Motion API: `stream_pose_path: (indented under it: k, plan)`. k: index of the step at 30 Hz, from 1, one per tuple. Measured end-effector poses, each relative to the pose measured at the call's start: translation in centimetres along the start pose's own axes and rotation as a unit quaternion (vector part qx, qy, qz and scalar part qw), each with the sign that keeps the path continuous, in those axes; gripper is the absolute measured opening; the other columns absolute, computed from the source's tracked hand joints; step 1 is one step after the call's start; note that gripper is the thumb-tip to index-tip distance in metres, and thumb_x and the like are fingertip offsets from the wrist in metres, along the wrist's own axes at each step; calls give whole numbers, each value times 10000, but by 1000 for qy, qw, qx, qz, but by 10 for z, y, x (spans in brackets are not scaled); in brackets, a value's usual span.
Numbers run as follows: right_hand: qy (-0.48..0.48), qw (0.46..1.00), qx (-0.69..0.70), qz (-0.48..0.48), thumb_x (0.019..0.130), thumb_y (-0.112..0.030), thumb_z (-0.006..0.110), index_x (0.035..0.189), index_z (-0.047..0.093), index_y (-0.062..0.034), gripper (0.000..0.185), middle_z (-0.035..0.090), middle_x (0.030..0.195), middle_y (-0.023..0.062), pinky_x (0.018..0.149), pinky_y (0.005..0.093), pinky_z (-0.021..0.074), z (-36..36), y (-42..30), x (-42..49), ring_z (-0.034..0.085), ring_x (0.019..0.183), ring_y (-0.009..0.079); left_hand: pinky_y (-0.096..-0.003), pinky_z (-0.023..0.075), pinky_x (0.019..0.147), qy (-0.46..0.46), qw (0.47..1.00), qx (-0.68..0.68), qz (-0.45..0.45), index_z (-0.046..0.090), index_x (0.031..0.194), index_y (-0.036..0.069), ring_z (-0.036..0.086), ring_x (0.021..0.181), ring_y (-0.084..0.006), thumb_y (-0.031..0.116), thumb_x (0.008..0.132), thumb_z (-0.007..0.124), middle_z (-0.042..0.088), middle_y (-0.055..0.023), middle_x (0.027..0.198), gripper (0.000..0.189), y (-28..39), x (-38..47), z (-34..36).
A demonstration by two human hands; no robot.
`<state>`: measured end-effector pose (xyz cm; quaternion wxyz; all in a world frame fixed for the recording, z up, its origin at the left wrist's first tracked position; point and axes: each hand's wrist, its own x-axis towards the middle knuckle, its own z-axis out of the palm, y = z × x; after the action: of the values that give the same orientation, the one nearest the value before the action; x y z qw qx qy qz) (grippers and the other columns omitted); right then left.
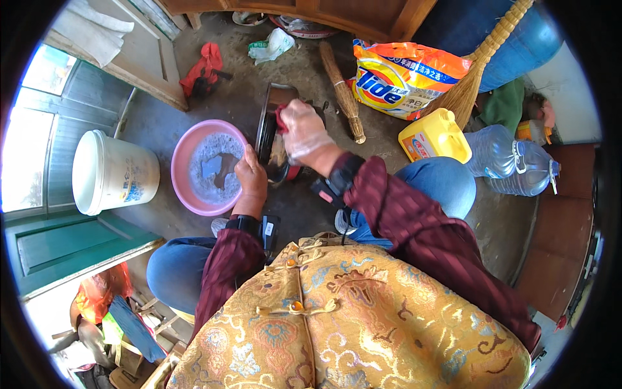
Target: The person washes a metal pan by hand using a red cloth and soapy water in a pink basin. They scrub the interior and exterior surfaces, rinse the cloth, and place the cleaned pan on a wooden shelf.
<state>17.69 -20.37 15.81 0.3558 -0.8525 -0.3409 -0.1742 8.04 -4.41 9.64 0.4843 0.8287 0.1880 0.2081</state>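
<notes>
In front of me a dark, glossy, box-like object [265, 131] with a shiny rim stands on the floor; its exact kind cannot be told. My left hand [251, 177] grips its near left edge, with the thumb up. A dark red cloth [281, 119] is bunched in my right hand [303, 131], which lies over the object's top and hides part of it. Whitish suds or a thin film cover that hand. Just left of the object sits a pink plastic basin [181, 187] of cloudy, foamy water.
A white bucket [124, 170] stands at left. To the right are a short straw brush [342, 92], a Tide detergent bag [403, 80], a broom [461, 92], a yellow jug [432, 136] and clear water bottles [491, 150]. Behind lie a red cloth [206, 68] and plastic bag [272, 46].
</notes>
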Motion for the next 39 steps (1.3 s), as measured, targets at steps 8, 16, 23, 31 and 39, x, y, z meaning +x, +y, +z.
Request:
stream_pose_path:
  k: [8,16,23,31,39]
  plan:
    - [-28,997,-3,68,719,-68,629,834,668,-52,123,612,940,186,839,436,497,6,20,26,604,919,382,-483,407,574,13,999,27,12,627,816,-49,530,612,-400,376,1043,391,546,-271,660,536,24,8,9]
    - [-124,955,18,269,723,-58,622,928,729,-59,232,651,990,188,876,404,506,11,39,53,623,992,382,-468,409,550,-4,1000,8,-8,632,822,-50,553,554,-346,391,1042,389,549,-235,616,549,25,4,7]
    - [-5,999,25,-43,698,-63,642,901,660,-28,207,607,858,136,827,426,490,0,-6,-2,598,873,350,-439,376,566,-5,999,-40,-26,616,826,-67,482,562,-310,318,1046,397,525,-226,631,494,-29,-21,-6]
    - [-199,965,33,165,760,-140,599,827,759,-95,178,708,985,162,856,400,530,57,63,79,659,967,361,-405,476,803,71,930,205,295,498,1356,-56,575,905,-330,-52,844,650,624,-180,1033,534,-113,-69,-26]
    - [-407,903,-139,-18,799,-98,579,1004,742,-40,268,700,1068,178,866,398,540,63,67,126,671,1003,354,-407,474,829,-2,969,161,188,465,1361,-84,571,925,-336,-35,777,740,624,-180,1042,648,-136,-78,-32]
